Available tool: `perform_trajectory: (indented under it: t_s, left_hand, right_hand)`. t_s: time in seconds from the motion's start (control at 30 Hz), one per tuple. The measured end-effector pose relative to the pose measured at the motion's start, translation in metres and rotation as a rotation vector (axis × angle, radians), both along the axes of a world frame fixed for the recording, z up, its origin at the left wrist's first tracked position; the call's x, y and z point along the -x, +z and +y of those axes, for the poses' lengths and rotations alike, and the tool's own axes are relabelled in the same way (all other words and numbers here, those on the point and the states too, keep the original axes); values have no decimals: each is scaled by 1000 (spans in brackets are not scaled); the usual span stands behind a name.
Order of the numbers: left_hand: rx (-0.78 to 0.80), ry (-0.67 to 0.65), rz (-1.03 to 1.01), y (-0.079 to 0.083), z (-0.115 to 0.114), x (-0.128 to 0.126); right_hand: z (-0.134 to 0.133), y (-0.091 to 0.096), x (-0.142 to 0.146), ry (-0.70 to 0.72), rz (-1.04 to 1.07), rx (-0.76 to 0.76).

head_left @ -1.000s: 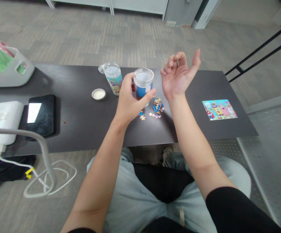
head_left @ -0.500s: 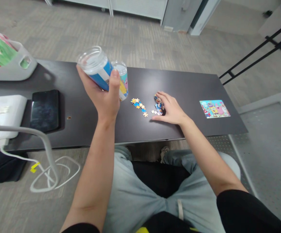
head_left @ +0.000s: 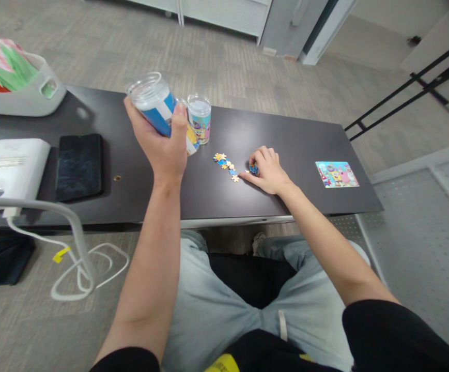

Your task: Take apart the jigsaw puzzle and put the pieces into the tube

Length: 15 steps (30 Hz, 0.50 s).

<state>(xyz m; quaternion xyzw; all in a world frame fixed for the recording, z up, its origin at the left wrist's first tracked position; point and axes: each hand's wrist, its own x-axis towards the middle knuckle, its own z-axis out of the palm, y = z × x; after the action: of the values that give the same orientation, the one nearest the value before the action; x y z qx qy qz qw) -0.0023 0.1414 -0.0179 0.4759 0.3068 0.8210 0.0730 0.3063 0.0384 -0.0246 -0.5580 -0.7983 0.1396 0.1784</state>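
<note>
My left hand (head_left: 165,147) is wrapped round a clear plastic jar (head_left: 155,105) with a blue and white label, held tilted above the dark table (head_left: 302,142). A second jar (head_left: 200,118) with a cartoon label stands upright just behind it. My right hand (head_left: 267,170) rests on the table with its fingers curled over a small heap of puzzle pieces (head_left: 252,169). A short line of loose puzzle pieces (head_left: 225,165) lies between my hands.
A finished cartoon puzzle picture (head_left: 337,173) lies at the table's right end. On the left are a black tablet (head_left: 79,166), a white box (head_left: 10,168) and a grey basket (head_left: 22,98). A white cable (head_left: 79,258) loops on the floor.
My left hand lifted the jar up and to the left, tipping it. My right hand dropped from the air onto the puzzle heap and its fingers have curled over the pieces.
</note>
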Motion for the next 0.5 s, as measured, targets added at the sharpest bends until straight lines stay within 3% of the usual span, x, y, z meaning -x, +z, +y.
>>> perform_trajectory:
  t_s: [0.23, 0.4, 0.5]
  left_hand:
    - [40, 15, 18, -1, 2, -4]
    - [230, -13, 8, 4, -2, 1]
    - [263, -47, 41, 6, -8, 2]
  right_hand:
    - [-2, 3, 3, 15, 9, -18]
    - [-1, 4, 3, 48, 30, -34]
    - [-5, 5, 4, -3, 1, -70]
